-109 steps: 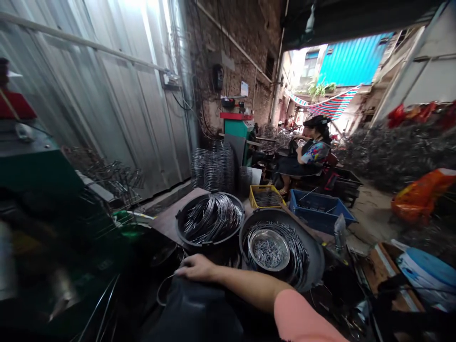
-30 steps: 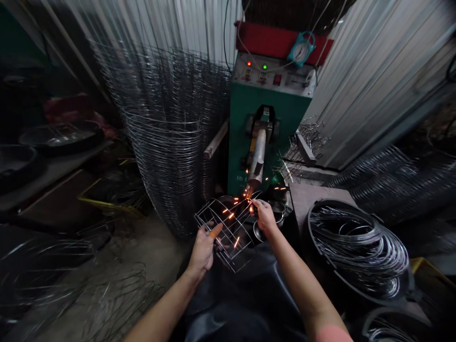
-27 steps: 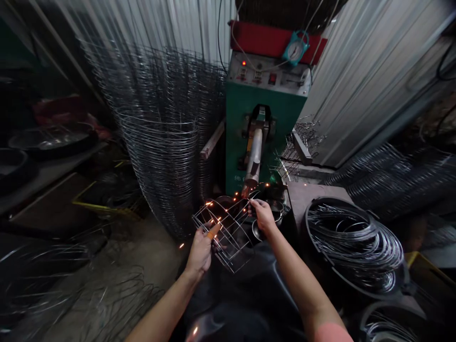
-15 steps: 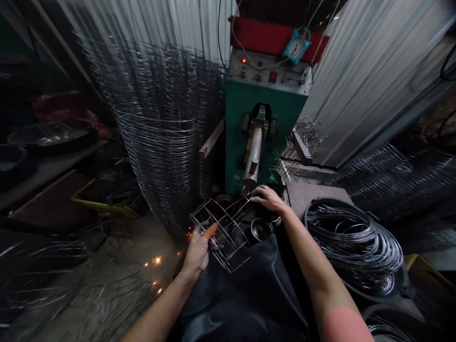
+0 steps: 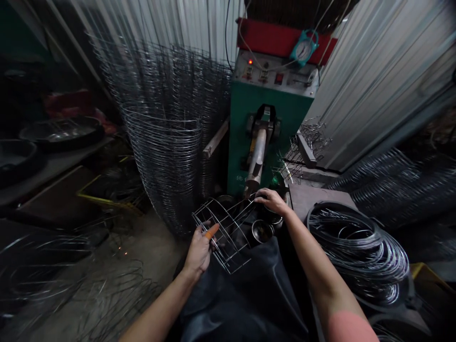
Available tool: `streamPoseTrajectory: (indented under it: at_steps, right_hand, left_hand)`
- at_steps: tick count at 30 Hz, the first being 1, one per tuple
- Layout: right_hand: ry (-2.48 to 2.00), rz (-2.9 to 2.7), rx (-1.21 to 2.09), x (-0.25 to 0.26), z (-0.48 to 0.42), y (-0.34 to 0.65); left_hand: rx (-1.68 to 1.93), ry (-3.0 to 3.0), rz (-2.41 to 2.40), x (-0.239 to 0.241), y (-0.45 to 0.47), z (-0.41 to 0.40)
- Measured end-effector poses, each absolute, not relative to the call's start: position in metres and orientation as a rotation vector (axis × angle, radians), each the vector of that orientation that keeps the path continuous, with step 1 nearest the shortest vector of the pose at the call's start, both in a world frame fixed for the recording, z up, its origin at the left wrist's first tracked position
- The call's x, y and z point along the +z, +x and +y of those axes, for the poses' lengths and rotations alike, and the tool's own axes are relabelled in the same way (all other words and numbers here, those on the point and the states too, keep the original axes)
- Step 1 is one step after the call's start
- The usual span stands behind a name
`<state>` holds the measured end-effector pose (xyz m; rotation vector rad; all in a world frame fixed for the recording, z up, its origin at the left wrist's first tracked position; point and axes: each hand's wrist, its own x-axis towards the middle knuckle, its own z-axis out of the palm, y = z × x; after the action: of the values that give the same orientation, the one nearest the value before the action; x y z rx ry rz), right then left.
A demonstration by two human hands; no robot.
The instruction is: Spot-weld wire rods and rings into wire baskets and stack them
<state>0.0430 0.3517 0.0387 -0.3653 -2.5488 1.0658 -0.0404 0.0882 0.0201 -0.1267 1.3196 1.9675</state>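
A small wire rack (image 5: 228,221) of crossed metal rods is held over my lap, tilted, its far end at the tip of the welding machine's arm (image 5: 255,168). My left hand (image 5: 201,249) grips its near left side, an orange cover on the thumb. At the far right corner, my right hand (image 5: 271,199) pinches the rack's wire just beside the electrode; the fingertips are partly in shadow. A small metal bowl (image 5: 262,231) sits right below my right hand. A dark apron (image 5: 245,294) covers my lap.
The green welding machine (image 5: 272,111) stands ahead with a red light lit. Tall stacks of wire baskets (image 5: 164,142) rise at left. Wire rings fill a round tub (image 5: 356,247) at right. Loose wires (image 5: 121,304) lie on the floor at left.
The bright sparks at left have mostly died away, leaving faint specks on the floor. The view has shifted slightly; both hands keep the same hold on the rack.
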Motion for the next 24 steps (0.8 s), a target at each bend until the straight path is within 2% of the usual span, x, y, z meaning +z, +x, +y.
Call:
streamPoseTrajectory:
  at_steps: [24]
  right_hand:
    - [-0.517,-2.387,1.125,0.036,0.341,0.027]
  left_hand:
    - [2.055,-0.065,1.306,0.016,-0.073,0.096]
